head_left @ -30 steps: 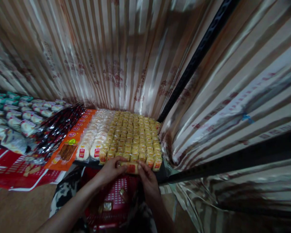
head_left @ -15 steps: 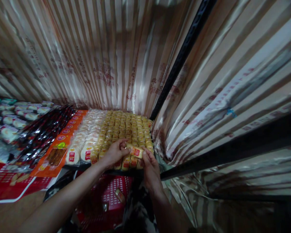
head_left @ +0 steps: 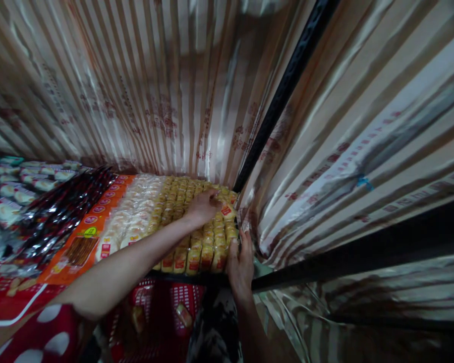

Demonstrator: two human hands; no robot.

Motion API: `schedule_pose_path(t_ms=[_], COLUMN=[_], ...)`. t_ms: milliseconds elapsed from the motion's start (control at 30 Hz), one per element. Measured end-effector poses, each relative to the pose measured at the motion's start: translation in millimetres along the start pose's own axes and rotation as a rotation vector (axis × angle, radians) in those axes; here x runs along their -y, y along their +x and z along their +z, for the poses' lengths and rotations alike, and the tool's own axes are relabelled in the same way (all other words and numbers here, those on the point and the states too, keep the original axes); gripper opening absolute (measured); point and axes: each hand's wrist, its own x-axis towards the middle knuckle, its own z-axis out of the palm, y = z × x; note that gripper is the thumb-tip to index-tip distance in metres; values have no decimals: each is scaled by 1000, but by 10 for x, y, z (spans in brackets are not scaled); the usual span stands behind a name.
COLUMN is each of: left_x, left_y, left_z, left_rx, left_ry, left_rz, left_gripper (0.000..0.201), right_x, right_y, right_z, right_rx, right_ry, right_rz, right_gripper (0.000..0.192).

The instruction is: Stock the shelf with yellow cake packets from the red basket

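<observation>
My left hand (head_left: 203, 207) reaches over the far right part of the rows of small yellow wrapped pastries (head_left: 194, 252). Its fingers pinch a yellow wrapped pastry (head_left: 227, 210) with a red label, held tilted just above the rows. My right hand (head_left: 240, 264) lies along the right edge of the rows, fingers stretched out and apart, with nothing visible in it. White wrapped pastries (head_left: 115, 222) stand in columns left of the yellow ones.
Left of the pastries lie an orange snack packet (head_left: 79, 237), dark shiny packets (head_left: 66, 212) and white packs (head_left: 13, 194). A red basket (head_left: 185, 295) with a few loose pastries sits below. Striped plastic sheeting (head_left: 181, 101) and a black metal post (head_left: 283, 101) stand behind.
Both hands held a pastry over the front rows; now the left has carried one to the far right. My right hand has let go and moved to the rows' right edge.
</observation>
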Motion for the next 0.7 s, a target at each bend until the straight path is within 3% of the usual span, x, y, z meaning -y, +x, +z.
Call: schedule_pose_path(t_ms=[100,267,400,700], left_x=[-128,-185,-115,161], left_y=[247,575,774,1026], left_z=[169,492,690,1086], left_rx=[4,96,172,336], left_ry=[143,459,677,809], left_rz=[77,220,291,360], left_gripper=[35,36,34,27], right_x=[-108,-221,-274,-388], right_y=[1,-25,-30,-22], right_z=[65,155,186,214], right_rx=[90,68,58,62], right_ry=[25,35,17,27], right_rz=[34,-33,-46,-49], right_gripper=[65,63,60,56])
